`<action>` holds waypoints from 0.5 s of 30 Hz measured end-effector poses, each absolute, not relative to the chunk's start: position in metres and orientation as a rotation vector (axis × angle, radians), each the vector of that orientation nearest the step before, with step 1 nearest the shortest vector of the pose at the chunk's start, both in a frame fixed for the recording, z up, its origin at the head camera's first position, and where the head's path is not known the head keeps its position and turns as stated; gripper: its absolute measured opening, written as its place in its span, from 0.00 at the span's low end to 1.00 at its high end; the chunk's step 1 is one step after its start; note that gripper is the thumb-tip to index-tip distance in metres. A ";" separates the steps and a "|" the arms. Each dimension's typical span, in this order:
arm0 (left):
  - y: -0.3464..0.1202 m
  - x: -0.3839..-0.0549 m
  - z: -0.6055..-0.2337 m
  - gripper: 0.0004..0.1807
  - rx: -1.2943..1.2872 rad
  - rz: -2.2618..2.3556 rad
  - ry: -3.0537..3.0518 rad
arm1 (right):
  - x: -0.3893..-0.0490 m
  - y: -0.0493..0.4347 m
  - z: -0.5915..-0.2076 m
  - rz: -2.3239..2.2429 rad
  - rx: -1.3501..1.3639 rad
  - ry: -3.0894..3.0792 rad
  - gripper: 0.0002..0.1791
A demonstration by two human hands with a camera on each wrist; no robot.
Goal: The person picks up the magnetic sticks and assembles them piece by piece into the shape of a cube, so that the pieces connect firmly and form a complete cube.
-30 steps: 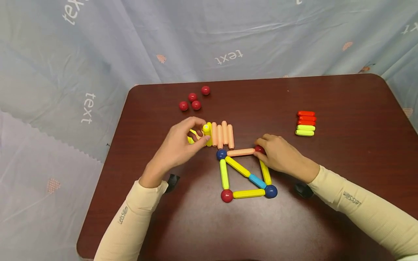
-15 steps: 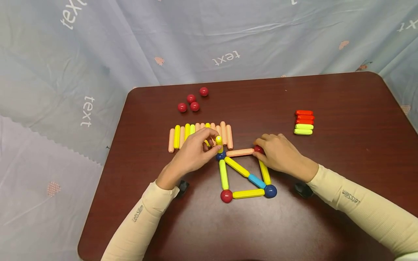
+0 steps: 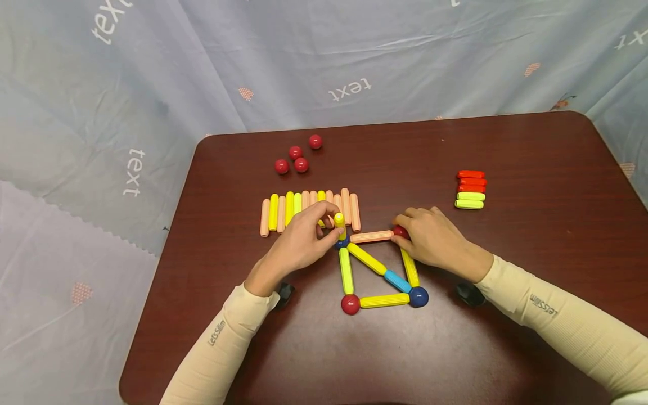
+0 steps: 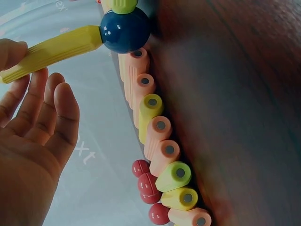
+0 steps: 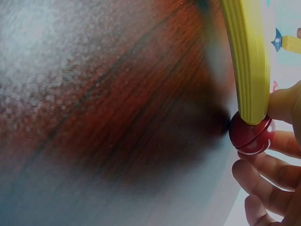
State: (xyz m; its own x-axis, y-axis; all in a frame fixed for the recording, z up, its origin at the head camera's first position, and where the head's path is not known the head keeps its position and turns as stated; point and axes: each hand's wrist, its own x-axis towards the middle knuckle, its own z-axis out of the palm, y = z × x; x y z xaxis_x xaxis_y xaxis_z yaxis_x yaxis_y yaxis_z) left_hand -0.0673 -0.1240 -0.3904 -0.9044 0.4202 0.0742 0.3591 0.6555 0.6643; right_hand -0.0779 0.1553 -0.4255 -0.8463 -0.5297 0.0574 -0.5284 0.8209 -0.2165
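With thumb and fingers, my left hand [image 3: 306, 236] pinches a yellow magnetic rod [image 4: 61, 51] that stands up from a dark blue ball [image 4: 124, 30]. That ball is the far left corner of a four-sided frame of rods and balls lying on the table. My right hand [image 3: 435, 242] grips the red ball [image 5: 249, 134] at the far right corner, where a yellow rod [image 5: 249, 61] and a peach rod [image 3: 372, 236] join it. A yellow rod [image 3: 367, 259] and a blue rod [image 3: 397, 280] form the diagonal. Near corners are a red ball [image 3: 351, 304] and a blue ball [image 3: 418, 296].
Behind my left hand lies a row of peach, yellow and lime rods [image 3: 265, 217]. Several loose red balls [image 3: 296, 152] sit at the back left. Stacked side by side on the right are red rods [image 3: 471, 181] and lime rods [image 3: 469, 204]. A curtain hangs behind the table [image 3: 547, 169].
My left hand has carried the yellow rod from the row rightward and toward me, onto the far left blue ball. My right hand stays on its red ball.
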 end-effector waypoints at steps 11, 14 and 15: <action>-0.126 -0.063 -0.393 0.17 0.706 1.024 2.796 | -0.077 0.153 -0.427 -0.388 -0.902 2.973 0.18; -0.127 -0.062 -0.393 0.17 0.696 1.019 2.791 | -0.077 0.152 -0.427 -0.394 -0.913 2.970 0.17; -0.128 -0.062 -0.393 0.17 0.693 1.015 2.792 | -0.077 0.152 -0.427 -0.398 -0.914 2.968 0.17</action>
State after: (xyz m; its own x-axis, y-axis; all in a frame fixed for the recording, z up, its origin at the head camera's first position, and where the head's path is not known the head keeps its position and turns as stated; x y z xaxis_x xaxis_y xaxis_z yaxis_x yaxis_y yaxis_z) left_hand -0.0623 -0.1277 -0.3927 -0.8929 0.4452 0.0675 0.3846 0.6760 0.6286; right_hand -0.0772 0.1520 -0.4272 -0.8296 -0.5547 0.0640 -0.5520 0.7973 -0.2442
